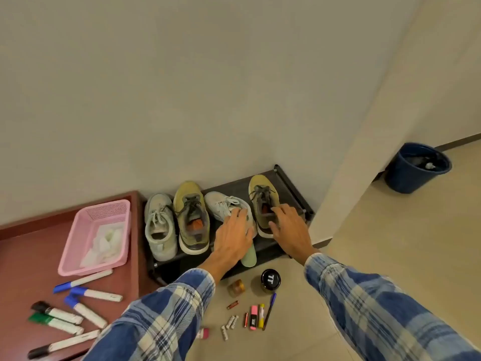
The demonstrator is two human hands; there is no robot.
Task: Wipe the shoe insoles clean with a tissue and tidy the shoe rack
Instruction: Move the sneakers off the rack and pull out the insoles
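Note:
Four shoes stand on the low black shoe rack (287,182) against the wall. From the left they are a grey shoe (158,225), an olive shoe (191,217), a pale shoe (222,204) and a second olive shoe (260,194). My left hand (234,237) lies on the heel of the pale shoe with its fingers spread and fairly straight. A pale green insole (249,257) sticks out from under that palm over the rack's front edge. My right hand (289,227) grips the heel of the right olive shoe, fingers at its opening and thumb on the side.
A pink basket (78,246) with white tissues sits on a red-brown surface (23,256) at the left, among several markers. On the floor in front of the rack are a black-lidded jar (270,278), a small amber jar (236,287), batteries, highlighters and a pen. A blue bin (416,168) stands at the far right.

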